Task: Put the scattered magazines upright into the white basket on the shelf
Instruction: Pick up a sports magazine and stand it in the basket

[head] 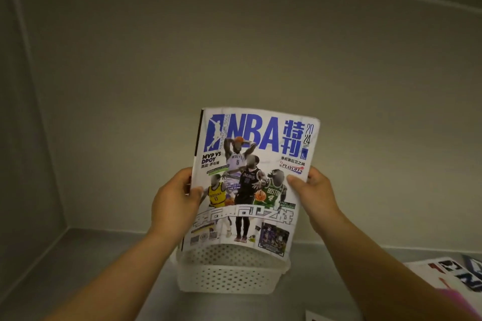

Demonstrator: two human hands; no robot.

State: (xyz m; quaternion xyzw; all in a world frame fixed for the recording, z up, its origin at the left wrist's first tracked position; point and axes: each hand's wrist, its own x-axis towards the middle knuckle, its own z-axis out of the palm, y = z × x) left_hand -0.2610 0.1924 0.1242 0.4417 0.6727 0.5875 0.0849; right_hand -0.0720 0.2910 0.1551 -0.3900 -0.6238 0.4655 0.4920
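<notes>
An NBA magazine with a white and blue cover stands upright, cover facing me, just over the white perforated basket. Its lower edge hides the basket's back rim, and I cannot tell whether it touches inside. My left hand grips the magazine's left edge, thumb on the cover. At the right edge my right hand grips it the same way. The basket sits on the grey shelf and looks empty where its inside shows.
Another magazine lies flat on the shelf at the far right. A corner of a further one shows at the bottom edge. The shelf's back wall and left wall enclose the space.
</notes>
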